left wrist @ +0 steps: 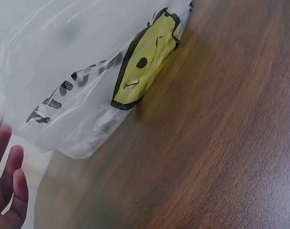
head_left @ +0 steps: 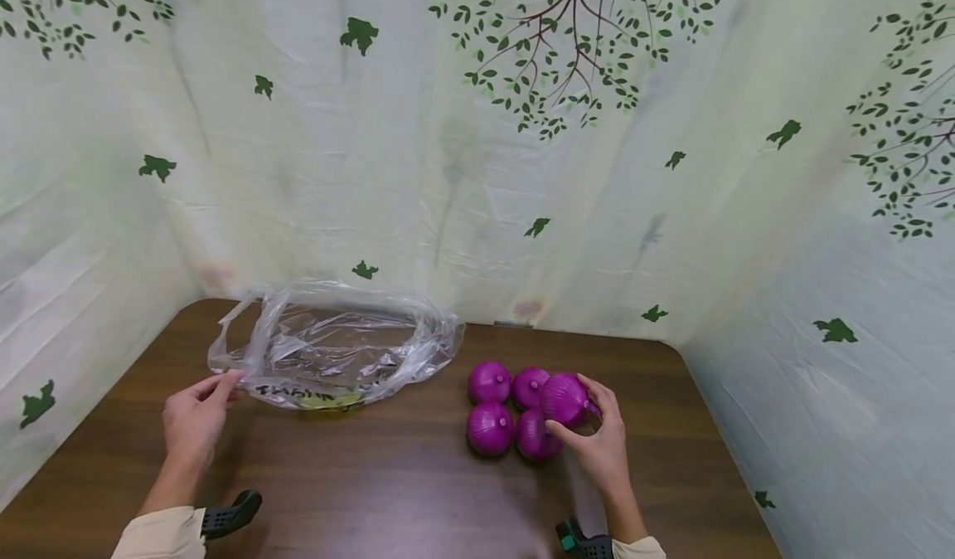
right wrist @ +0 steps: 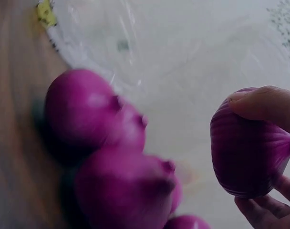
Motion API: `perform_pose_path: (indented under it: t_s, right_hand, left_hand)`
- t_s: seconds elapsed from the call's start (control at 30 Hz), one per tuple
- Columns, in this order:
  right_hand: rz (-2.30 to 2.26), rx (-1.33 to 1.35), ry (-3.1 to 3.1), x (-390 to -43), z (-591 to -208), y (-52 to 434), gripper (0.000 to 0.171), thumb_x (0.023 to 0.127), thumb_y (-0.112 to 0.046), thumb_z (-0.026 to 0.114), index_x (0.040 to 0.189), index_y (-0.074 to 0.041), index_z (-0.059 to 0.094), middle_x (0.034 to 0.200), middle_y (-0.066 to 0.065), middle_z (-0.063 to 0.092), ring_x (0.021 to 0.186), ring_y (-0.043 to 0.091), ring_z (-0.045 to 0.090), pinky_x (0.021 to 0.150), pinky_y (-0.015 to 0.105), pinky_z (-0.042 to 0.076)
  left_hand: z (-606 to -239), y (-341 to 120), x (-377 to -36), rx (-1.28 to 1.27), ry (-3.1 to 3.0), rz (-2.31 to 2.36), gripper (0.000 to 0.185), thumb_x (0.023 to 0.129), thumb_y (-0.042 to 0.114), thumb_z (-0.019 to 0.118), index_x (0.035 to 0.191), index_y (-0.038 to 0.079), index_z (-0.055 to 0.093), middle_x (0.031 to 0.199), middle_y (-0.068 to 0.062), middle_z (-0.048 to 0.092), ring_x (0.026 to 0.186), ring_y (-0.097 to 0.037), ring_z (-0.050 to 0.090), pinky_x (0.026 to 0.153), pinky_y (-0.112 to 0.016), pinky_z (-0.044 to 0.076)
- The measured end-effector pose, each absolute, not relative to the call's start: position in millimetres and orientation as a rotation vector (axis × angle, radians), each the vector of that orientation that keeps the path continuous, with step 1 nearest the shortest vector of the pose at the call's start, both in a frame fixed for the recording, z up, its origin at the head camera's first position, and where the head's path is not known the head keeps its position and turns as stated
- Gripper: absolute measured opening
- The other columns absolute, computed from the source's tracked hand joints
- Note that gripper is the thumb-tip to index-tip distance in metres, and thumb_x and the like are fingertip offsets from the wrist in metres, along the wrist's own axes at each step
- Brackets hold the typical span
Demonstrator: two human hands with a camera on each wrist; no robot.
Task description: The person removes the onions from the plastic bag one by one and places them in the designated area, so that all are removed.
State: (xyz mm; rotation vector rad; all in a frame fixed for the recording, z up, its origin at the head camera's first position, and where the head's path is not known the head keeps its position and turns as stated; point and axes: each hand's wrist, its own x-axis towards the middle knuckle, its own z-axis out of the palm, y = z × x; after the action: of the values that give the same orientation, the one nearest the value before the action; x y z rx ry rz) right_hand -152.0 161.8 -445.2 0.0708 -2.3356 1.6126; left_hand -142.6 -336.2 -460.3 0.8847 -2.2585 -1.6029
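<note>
A clear plastic bag [head_left: 436, 339] with a yellow print lies with its mouth spread at the back left of the table. At its left edge, my left hand [head_left: 196, 418] pinches the plastic between thumb and finger; the pinch itself is mostly cut off in the left wrist view, where the bag's yellow drawing [left wrist: 147, 62] shows. My right hand [head_left: 603, 443] grips a purple onion [head_left: 564, 399] between thumb and fingers. In the right wrist view the gripped onion [right wrist: 243, 148] is apart from several other purple onions [right wrist: 80, 107], which sit clustered together right of the bag.
The brown wooden table [head_left: 388, 493] ends at a pale curtain [head_left: 448, 169] with leaf prints, which surrounds its back and sides. Both wrists carry dark straps with camera mounts [head_left: 233, 516].
</note>
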Motion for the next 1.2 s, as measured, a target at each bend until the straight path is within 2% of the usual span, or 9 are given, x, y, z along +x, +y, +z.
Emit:
perform_pose_path:
  t_s: [0.07,0.13,0.3,0.53,0.73,0.87,0.97,1.13,1.2]
  right_hand:
    - [1.615,0.044,-2.314,-146,-446,164,0.075,0.065,-0.003,0.088,0.132,-0.003,0.055,0.130,0.012,0.049,0.109,0.013,0.050,0.090,0.018,0.044]
    - [1.615,0.017,-2.288,-143,-450,167,0.076,0.064,0.000,0.088,0.132,-0.001,0.055,0.129,0.012,0.049,0.107,0.010,0.050,0.087,0.012,0.041]
    - [1.598,-0.053,-2.219,-141,-470,183,0.078,0.062,0.001,0.088,0.132,-0.004,0.055,0.128,0.009,0.048,0.106,0.008,0.049,0.087,0.010,0.041]
    - [1.489,-0.103,-2.251,-129,-460,181,0.075,0.062,0.008,0.085,0.130,0.007,0.053,0.125,0.019,0.049,0.104,0.008,0.047,0.086,0.009,0.039]
    - [1.451,-0.158,-2.301,-133,-488,191,0.078,0.062,-0.002,0.089,0.132,0.000,0.054,0.128,0.014,0.048,0.107,0.007,0.045,0.088,0.007,0.037]
    - [1.433,-0.198,-2.285,-137,-506,196,0.078,0.061,-0.004,0.090,0.131,-0.001,0.054,0.127,0.013,0.049,0.107,0.012,0.047,0.086,0.006,0.038]
    - [1.404,-0.239,-2.283,-137,-513,197,0.077,0.061,-0.004,0.090,0.129,-0.001,0.055,0.125,0.013,0.050,0.108,0.019,0.049,0.086,0.011,0.038]
    - [1.367,-0.269,-2.311,-138,-522,197,0.076,0.059,-0.005,0.090,0.127,-0.002,0.056,0.125,0.014,0.051,0.110,0.025,0.050,0.092,0.032,0.035]
    - [1.374,-0.271,-2.302,-138,-525,196,0.076,0.058,-0.004,0.090,0.127,-0.001,0.057,0.124,0.014,0.051,0.109,0.025,0.049,0.092,0.036,0.035]
  left_hand:
    - [-461,-337,-142,0.890,-2.256,-1.609,0.064,0.093,0.051,0.055,0.130,-0.002,0.058,0.077,0.015,0.063,0.077,-0.002,0.056,0.076,-0.026,0.040]
    - [-461,-337,-141,0.895,-2.258,-1.619,0.065,0.093,0.050,0.054,0.131,-0.002,0.057,0.077,0.016,0.062,0.076,-0.001,0.055,0.078,-0.027,0.041]
    - [-460,-338,-140,0.887,-2.265,-1.615,0.065,0.093,0.051,0.054,0.131,-0.002,0.056,0.076,0.019,0.061,0.075,0.001,0.054,0.079,-0.029,0.040]
    - [-461,-338,-141,0.890,-2.269,-1.586,0.065,0.094,0.050,0.054,0.130,-0.003,0.057,0.073,0.020,0.060,0.074,-0.001,0.055,0.077,-0.030,0.039]
    - [-460,-339,-140,0.898,-2.290,-1.583,0.067,0.093,0.052,0.053,0.131,-0.002,0.056,0.076,0.017,0.061,0.075,0.001,0.054,0.079,-0.031,0.040]
    - [-461,-339,-138,0.891,-2.285,-1.586,0.067,0.093,0.052,0.053,0.131,-0.003,0.056,0.075,0.019,0.061,0.073,0.003,0.054,0.076,-0.028,0.040]
    - [-463,-338,-138,0.899,-2.268,-1.603,0.067,0.093,0.052,0.054,0.131,-0.003,0.056,0.072,0.021,0.060,0.071,0.004,0.054,0.075,-0.029,0.038]
    - [-464,-337,-139,0.919,-2.250,-1.615,0.068,0.093,0.053,0.053,0.132,-0.003,0.056,0.071,0.023,0.059,0.073,0.003,0.053,0.078,-0.033,0.037]
    - [-463,-337,-139,0.922,-2.256,-1.613,0.068,0.093,0.054,0.053,0.132,-0.002,0.056,0.071,0.023,0.058,0.074,0.002,0.053,0.079,-0.033,0.038]
